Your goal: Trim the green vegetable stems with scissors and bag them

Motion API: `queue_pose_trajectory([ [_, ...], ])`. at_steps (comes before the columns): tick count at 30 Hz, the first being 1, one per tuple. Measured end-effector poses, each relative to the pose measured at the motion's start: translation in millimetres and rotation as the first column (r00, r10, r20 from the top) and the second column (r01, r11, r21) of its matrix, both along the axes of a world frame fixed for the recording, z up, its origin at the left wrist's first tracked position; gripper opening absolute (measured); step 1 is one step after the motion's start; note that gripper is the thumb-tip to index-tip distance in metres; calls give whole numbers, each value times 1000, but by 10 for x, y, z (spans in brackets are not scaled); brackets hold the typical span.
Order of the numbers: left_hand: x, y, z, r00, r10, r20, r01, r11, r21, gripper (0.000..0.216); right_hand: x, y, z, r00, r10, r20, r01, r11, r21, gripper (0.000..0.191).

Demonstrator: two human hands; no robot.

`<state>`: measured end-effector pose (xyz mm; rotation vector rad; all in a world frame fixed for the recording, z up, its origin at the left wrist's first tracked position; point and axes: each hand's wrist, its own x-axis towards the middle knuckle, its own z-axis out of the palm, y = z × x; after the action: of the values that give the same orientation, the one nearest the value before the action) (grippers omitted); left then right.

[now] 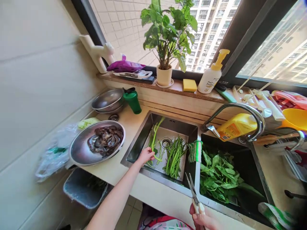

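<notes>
Leftmost, against the wall: a crumpled plastic bag (52,153) on the counter (129,123), then a steel bowl (77,156) of something dark and wet, possibly soaked fungus or seafood, too blurred to tell. Further right, in the left basin of the sink (141,135), left hand (146,155) pressed shut around a few long green stems (153,138), thumb over the top, fingers curled beneath, grip near the lower ends, upper ends leaning against the basin's back wall. Best done, by the look of it, with a firm pinch close to the cut point, ends held even and clear of the drain (165,142), blades brought square across and well away from the fingertips. Just beside, a loose pile of similar stems (174,157) on the basin floor: thin, bright green, mostly bare of leaves, wet-looking, limp enough to bend under own weight. On the divider, a green-and-white cloth (195,150). Nearer the front edge, right hand (202,220) wrapped around the handles of scissors (192,188), blades slightly parted, tips pointing up and left toward the stems, touching nothing. Rightmost, a heap of broad green leaves (218,175) filling the dark right basin.
</notes>
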<state>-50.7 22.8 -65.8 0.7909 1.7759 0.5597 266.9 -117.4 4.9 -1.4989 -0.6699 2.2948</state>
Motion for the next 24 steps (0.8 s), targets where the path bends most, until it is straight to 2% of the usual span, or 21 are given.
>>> queue_pose_trajectory([
  [3,-214,-451,375,974,123,189,-161,965,205,19,-321,158,54,986,165,-23,-162,982,94,24],
  [6,-396,-889,678,906,228,357,-360,859,365,36,-727,263,130,944,330,-27,-321,932,168,19],
  [10,-638,-1380,891,864,364,348,-494,744,449,40,-1325,260,181,845,534,24,-523,815,251,15],
  [12,-770,-1607,918,842,429,325,-539,685,490,38,-1623,210,164,789,612,43,-600,754,267,15],
  [14,-899,-1836,910,822,486,297,-566,637,524,37,-1912,140,122,748,663,29,-647,720,251,18],
  [20,-1207,-2488,815,747,619,242,-634,556,537,34,-2662,-119,-46,635,773,14,-767,627,139,25],
  [24,-1393,-2800,740,688,683,244,-685,503,527,34,-3037,-285,-98,568,823,9,-821,566,68,24],
])
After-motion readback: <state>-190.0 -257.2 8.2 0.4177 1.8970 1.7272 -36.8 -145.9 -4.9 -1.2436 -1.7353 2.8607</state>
